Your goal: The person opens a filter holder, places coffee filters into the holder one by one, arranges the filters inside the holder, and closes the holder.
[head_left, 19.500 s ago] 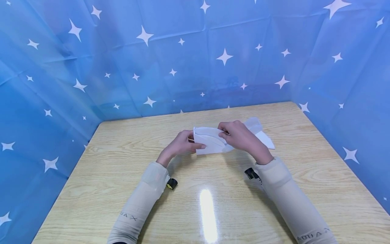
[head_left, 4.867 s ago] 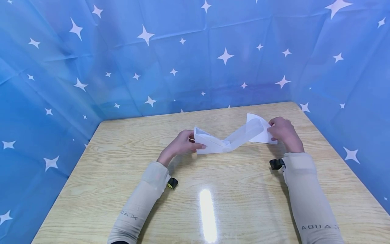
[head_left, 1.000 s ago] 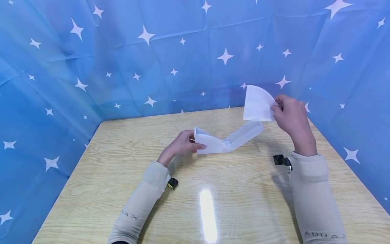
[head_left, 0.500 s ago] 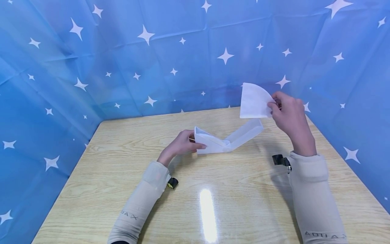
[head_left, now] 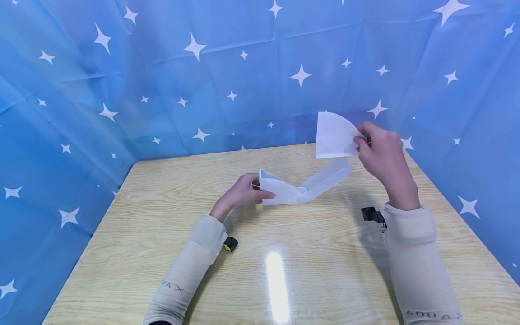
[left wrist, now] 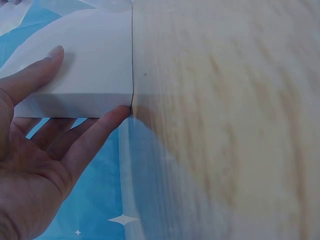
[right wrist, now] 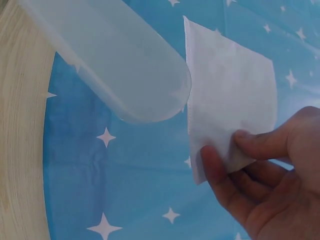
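A white case (head_left: pixel 281 195) stands low on the table, its translucent lid (head_left: pixel 328 177) swung out to the right. My left hand (head_left: pixel 243 190) grips the case's left end, thumb on the near face. In the left wrist view, the fingers lie under the flat edge of the case (left wrist: pixel 75 105). Higher up on the right, my right hand (head_left: pixel 382 149) pinches a white fan-shaped paper coffee filter (head_left: pixel 334 136) by its right side. The right wrist view has thumb and fingers on the lower part of the filter (right wrist: pixel 230 90), beside the lid's rounded end (right wrist: pixel 155 95).
The wood-grain table (head_left: pixel 162 216) reaches under both arms, with a bright light reflection near the front. A blue star-patterned cloth (head_left: pixel 227 72) hangs behind it and at both sides. Small black devices (head_left: pixel 230 244) sit at both wrists.
Earlier my right hand was at the case, then at the filter low behind the lid. It has since raised the filter and shifted it slightly left. The left hand has stayed put.
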The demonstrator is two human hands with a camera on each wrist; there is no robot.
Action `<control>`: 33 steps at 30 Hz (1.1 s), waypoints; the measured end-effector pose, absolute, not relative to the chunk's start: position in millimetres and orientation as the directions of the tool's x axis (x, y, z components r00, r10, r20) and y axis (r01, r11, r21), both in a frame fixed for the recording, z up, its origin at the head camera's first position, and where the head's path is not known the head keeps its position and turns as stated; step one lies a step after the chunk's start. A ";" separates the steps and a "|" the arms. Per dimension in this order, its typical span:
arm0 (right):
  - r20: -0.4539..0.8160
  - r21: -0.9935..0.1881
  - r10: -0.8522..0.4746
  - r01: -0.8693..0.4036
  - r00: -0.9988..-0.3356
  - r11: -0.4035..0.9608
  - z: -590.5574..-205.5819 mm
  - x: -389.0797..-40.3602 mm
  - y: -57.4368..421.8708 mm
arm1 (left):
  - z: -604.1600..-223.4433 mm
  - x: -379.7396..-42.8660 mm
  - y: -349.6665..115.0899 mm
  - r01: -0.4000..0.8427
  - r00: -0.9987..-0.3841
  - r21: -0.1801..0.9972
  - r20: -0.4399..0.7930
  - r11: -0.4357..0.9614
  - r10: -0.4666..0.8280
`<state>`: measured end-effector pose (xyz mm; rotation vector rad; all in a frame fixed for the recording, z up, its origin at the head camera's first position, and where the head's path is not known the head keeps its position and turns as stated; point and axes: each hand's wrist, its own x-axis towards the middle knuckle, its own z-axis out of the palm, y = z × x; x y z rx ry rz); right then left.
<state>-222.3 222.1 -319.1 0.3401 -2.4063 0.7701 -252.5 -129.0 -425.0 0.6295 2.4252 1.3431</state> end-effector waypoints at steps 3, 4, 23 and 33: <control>0.605 -0.442 -0.068 -0.405 -0.794 0.801 -318.2 -221.3 220.2 | -424.4 -252.2 -129.0 0.229 -0.859 0.854 -0.048 0.467 0.510; 0.609 -0.437 -0.072 -0.410 -0.790 0.801 -317.7 -221.0 219.5 | -424.3 -252.1 -128.9 0.229 -0.858 0.854 -0.049 0.467 0.511; 0.630 -0.381 -0.152 -0.474 -0.762 0.794 -317.8 -221.2 202.1 | -425.9 -253.2 -128.0 0.221 -0.860 0.862 -0.048 0.456 0.507; 0.640 -0.353 -0.222 -0.539 -0.735 0.765 -322.8 -221.3 188.1 | -423.6 -251.5 -127.6 0.228 -0.860 0.856 -0.046 0.464 0.507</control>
